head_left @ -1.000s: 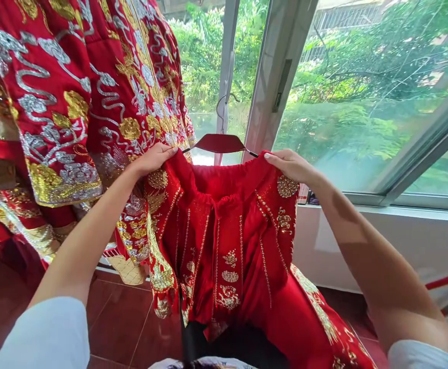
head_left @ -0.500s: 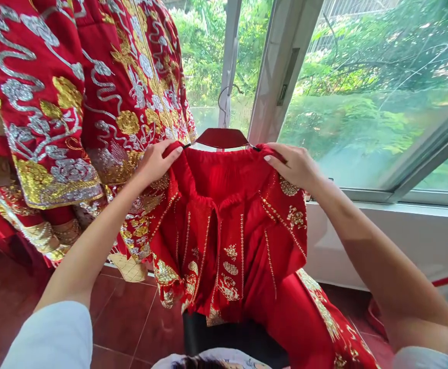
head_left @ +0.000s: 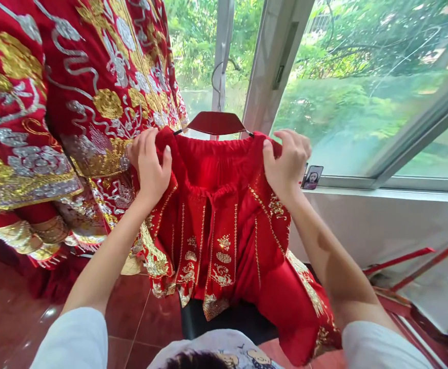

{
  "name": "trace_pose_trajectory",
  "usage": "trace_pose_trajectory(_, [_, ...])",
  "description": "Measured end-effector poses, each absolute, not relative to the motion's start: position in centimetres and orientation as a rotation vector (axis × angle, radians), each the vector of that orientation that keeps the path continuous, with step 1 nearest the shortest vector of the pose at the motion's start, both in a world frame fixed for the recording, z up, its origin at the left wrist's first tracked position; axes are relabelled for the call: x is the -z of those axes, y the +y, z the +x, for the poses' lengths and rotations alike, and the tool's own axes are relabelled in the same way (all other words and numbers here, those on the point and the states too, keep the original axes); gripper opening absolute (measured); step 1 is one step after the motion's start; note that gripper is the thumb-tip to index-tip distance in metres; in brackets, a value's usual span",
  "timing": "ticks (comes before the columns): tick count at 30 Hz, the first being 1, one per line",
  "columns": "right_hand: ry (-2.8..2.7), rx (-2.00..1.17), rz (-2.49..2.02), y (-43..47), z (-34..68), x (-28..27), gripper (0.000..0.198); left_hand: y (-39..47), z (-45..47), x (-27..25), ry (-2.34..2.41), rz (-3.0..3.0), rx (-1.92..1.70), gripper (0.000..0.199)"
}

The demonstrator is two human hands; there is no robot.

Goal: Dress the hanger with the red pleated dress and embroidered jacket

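A red skirt [head_left: 224, 241] with a gathered waistband and gold embroidery hangs in front of me from a dark red clip hanger [head_left: 215, 123]. Black clips grip its waist on both sides. My left hand [head_left: 150, 165] wraps round the bunched cloth at the left end of the waistband, thumb in front. On the opposite end, my right hand [head_left: 286, 163] holds the cloth loosely between its thumb and fingers; some fingertips stand clear of it. Folds hide part of the left fingers. The lower right of the skirt drapes over a black seat [head_left: 197, 320].
Red jackets with gold and silver embroidery [head_left: 104, 102] hang close at the left. A sliding window [head_left: 354, 102] spans the back and right. A phone [head_left: 312, 177] stands by the sill. Red bars [head_left: 401, 261] lean at lower right, above a red tiled floor [head_left: 131, 318].
My hands have shifted outward and down from the hanger clips to the sides of the waistband, their fingers now less pinched. The view has turned right, revealing the phone.
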State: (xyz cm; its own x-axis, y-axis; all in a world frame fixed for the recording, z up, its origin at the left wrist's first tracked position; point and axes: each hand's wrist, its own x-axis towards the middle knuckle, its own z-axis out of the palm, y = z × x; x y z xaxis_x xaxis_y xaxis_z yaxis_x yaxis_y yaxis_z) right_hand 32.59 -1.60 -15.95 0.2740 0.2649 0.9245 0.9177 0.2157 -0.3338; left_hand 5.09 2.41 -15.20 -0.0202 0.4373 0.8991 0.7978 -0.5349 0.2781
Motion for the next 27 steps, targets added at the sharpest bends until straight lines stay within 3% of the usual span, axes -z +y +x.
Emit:
trace_pose_trajectory(4, [-1.255, 0.605, -1.279, -6.2, 29.2, 20.1, 0.029, -2.8, 6.4, 19.4, -1.358, -2.068, 1.296, 0.036])
trace_pose_trajectory(9, [-1.383, -0.029, -1.472, -7.0, 23.9, 25.1, 0.03, -4.1, 10.5, 23.4, -1.686, -2.345, 1.079, 0.035])
trace_pose_trajectory(15, [-1.375, -0.553, -1.3, -5.4, 22.7, 25.9, 0.04, -3.6, 10.7, 27.1, -1.772, -2.677, 1.247, 0.019])
trace_pose_trajectory(22, [-1.152, -0.721, -1.318, -5.8, 20.7, 30.6, 0.039, -7.0, 9.5, 36.8, -2.01, -3.021, 1.717, 0.027])
trace_pose_trajectory(27, [-0.861, -1.073, -1.127, -7.2, 18.9, 31.4, 0.042, -7.4, 8.7, 36.5, -1.961, -3.144, 1.773, 0.03])
